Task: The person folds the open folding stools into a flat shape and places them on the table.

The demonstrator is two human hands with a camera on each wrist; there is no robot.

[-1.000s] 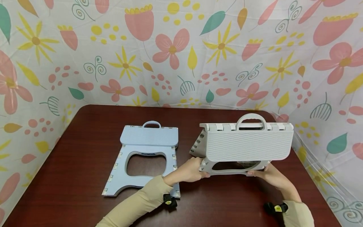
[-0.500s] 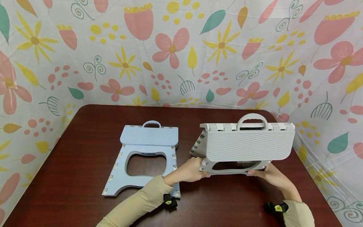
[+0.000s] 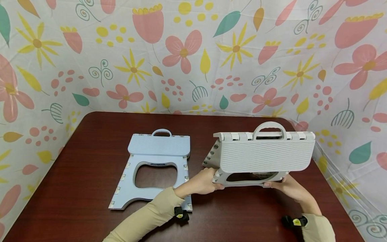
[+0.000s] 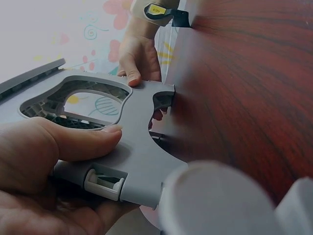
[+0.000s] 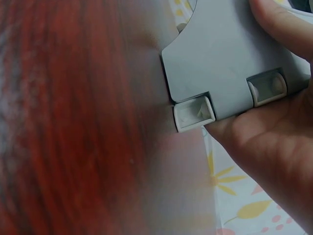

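Note:
A grey folding step stool (image 3: 266, 156) stands partly unfolded at the right of the table, its textured top panel hanging down toward me and its carry handle upward. My left hand (image 3: 203, 181) grips the stool's lower left leg edge; in the left wrist view the thumb of this left hand (image 4: 73, 142) lies across the front of the leg panel (image 4: 139, 117), fingers behind. At the lower right leg edge my right hand (image 3: 291, 188) holds on, with the thumb in front. The right wrist view shows that right hand (image 5: 274, 132) around the hinged edge of the leg (image 5: 225, 54).
A light blue folding step stool (image 3: 158, 145) lies folded flat on the dark red-brown table (image 3: 90, 148), left of the grey one. My left forearm crosses over its lower right corner. A flower-printed curtain (image 3: 184, 84) hangs behind the table and along its sides.
Almost nothing differs; the grey stool's top edge and handle sit very slightly lower than half a second ago. Both hands keep their hold in the same places.

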